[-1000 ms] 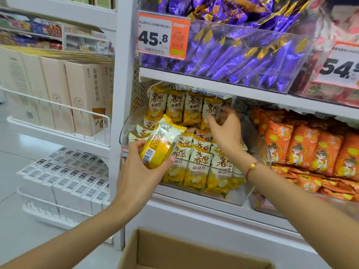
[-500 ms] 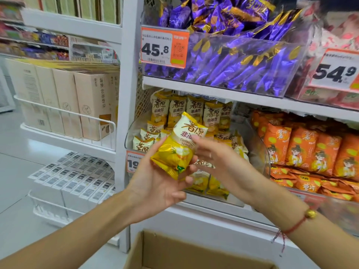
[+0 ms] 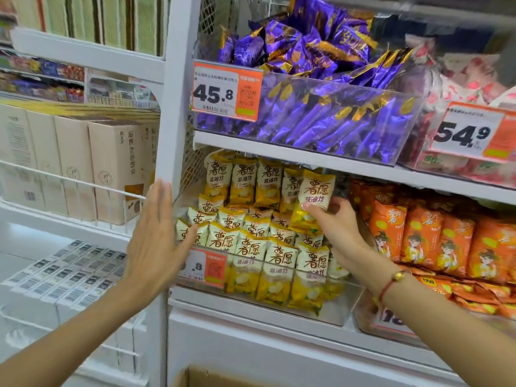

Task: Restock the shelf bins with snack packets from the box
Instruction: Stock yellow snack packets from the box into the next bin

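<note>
Right hand [image 3: 339,227] pinches one yellow-and-cream snack packet [image 3: 315,199] (brown lettering, lemon-yellow base) upright over the clear bin [image 3: 339,312] on the middle shelf. Left hand [image 3: 156,236] hangs flat and released by the white post [image 3: 174,113]. Five matching packets line the back row.

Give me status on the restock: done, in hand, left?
Done: the yellow bin already holds rows of yellow packets. In hand: the right hand grips one packet upright over the bin's back right, not yet released; the left hand is open and empty. Left: the box shows only an edge, contents unseen.
</note>
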`<state>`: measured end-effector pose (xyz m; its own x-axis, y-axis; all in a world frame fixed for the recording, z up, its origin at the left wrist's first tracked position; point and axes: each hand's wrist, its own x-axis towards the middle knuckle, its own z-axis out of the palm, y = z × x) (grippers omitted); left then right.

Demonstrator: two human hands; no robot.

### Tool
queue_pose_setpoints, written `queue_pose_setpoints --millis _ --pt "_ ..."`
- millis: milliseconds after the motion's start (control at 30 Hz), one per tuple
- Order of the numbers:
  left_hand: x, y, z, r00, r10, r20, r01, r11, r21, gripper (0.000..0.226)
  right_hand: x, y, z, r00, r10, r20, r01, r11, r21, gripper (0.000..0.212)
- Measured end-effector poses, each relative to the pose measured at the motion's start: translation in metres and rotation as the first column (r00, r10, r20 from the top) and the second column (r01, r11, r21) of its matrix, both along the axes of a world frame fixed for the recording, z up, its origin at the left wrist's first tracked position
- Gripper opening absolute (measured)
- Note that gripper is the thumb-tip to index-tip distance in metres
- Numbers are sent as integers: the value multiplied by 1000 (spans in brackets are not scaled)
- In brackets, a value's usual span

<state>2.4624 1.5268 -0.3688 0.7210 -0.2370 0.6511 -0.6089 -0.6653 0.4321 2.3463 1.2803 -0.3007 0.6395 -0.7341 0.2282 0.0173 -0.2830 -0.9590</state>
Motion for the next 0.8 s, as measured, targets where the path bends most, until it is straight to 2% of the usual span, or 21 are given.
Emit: queue_pose_setpoints --millis 133,267,400,500,633,700,733,800 --pt "5 1 -5 999 15 36 -18 997 75 87 37 -24 4 981 -192 -17 189 976 -108 45" --pt "6 2 -5 999 14 42 -17 997 76 88 64 -38 -4 943 -315 -103 299 943 -146 54" --pt "7 3 -7 999 3 44 -5 998 60 89 64 -37 -11 921 -333 -201 277 924 -262 45" --pt "5 4 -8 999 3 42 -5 999 44 87 59 -37 -10 914 -292 -281 191 922 -335 43" --pt "-6 2 1 981 -26 191 32 999 -29 60 48 -33 -8 913 -251 -320 99 900 -424 46" --pt "-11 -8 14 964 -85 251 103 993 -59 41 40 -29 -11 896 -313 -314 86 818 -568 51" --pt "-12 -16 20 955 -125 268 147 987 -62 32 35 -26 -14 890 -352 -291 72 738 -671 57" --pt "-9 -39 33 941 -195 277 203 979 0 26 33 -24 -18 905 -374 -203 22 518 -855 66"
